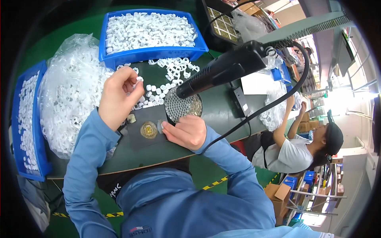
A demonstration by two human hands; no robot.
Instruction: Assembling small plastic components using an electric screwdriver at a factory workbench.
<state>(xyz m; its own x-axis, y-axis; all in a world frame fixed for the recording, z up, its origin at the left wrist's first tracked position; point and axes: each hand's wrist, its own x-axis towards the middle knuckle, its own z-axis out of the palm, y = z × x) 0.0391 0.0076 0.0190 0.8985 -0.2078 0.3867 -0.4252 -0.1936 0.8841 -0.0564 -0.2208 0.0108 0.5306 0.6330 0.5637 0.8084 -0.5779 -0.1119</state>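
My left hand (119, 93) is closed in a pinch on a small white plastic part (139, 79) above the bench. My right hand (186, 131) rests lower on the bench, thumb and fingers together at a small translucent piece (160, 126). Beside that piece, a round amber-centred disc (149, 130) lies on a dark mat (137, 143). A small pale lump (131, 118) sits at the mat's far left. Small white plastic caps (156, 95) lie loose between my hands and the round dimpled metal plate (174, 109), which carries tiny brassy pieces, perhaps screws.
A black power screwdriver (222, 71) hangs tilted over the plate, its cable looping right. Blue bins of white parts stand at the back (154, 53) and far left (43, 158). A clear bag of parts (67, 99) bulges beside my left arm. Another person (295, 148) works at right.
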